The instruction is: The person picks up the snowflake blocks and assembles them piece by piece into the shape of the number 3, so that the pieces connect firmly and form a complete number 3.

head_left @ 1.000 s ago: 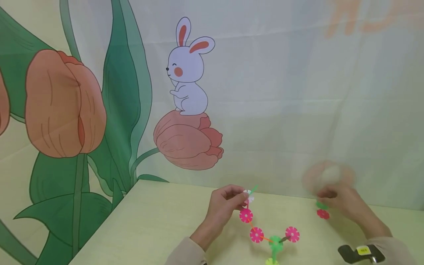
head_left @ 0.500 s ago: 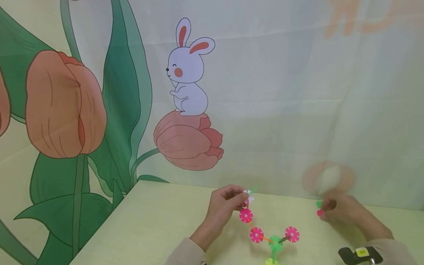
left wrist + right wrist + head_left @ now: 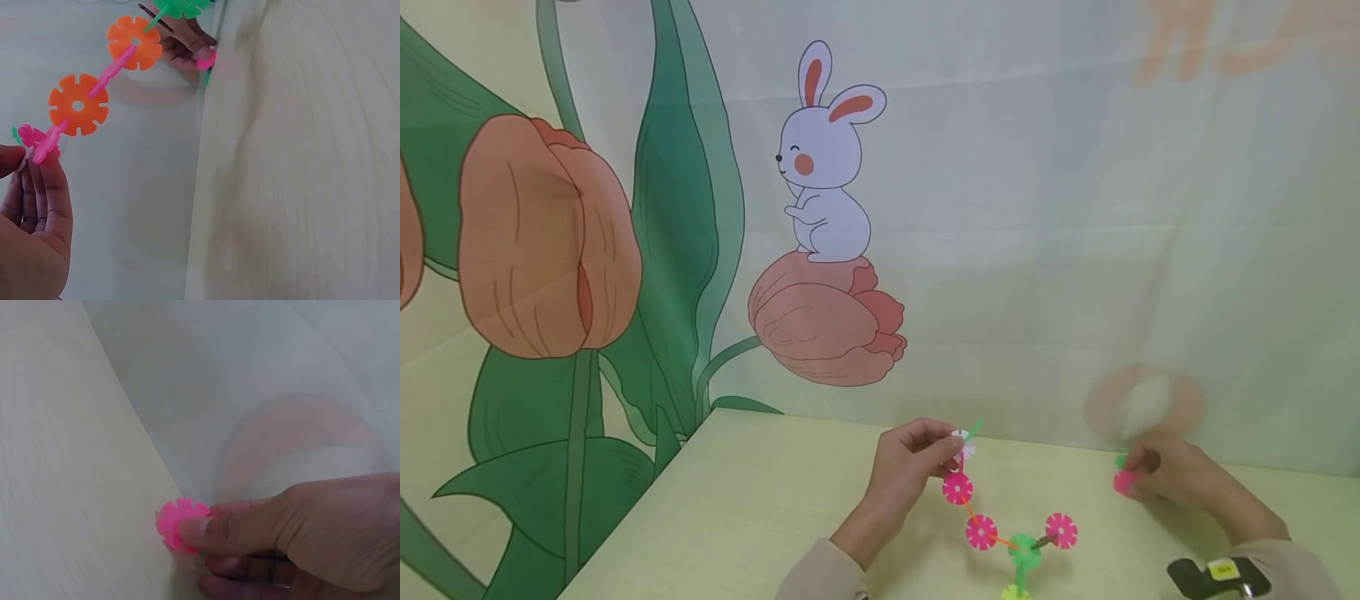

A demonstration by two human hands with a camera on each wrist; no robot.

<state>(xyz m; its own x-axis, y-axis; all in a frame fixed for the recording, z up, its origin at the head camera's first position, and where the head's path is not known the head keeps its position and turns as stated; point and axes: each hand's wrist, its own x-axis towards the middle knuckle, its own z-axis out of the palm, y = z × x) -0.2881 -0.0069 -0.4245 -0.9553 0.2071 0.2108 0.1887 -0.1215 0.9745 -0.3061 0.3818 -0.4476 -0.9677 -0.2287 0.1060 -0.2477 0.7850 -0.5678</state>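
Note:
My left hand pinches a white notched plastic disc at the upper end of a chain of interlocking snowflake discs. Below it the chain runs through pink discs to a green disc, where it branches to another pink disc and down to a yellow one. Orange discs of the chain face the left wrist view. Over at the right, my right hand holds a loose pink disc between thumb and fingers, near the table's back edge. A green disc shows just behind it, partly hidden.
The pale wood-grain table meets a hanging cloth backdrop along its back edge. Printed on the cloth are tulips and a rabbit. A dark strap with a yellow label sits by my right sleeve.
My right hand has shifted slightly, its fingers moving from above the green and red-pink discs to a pinch on the pink one. The left hand and the chain have stayed in place.

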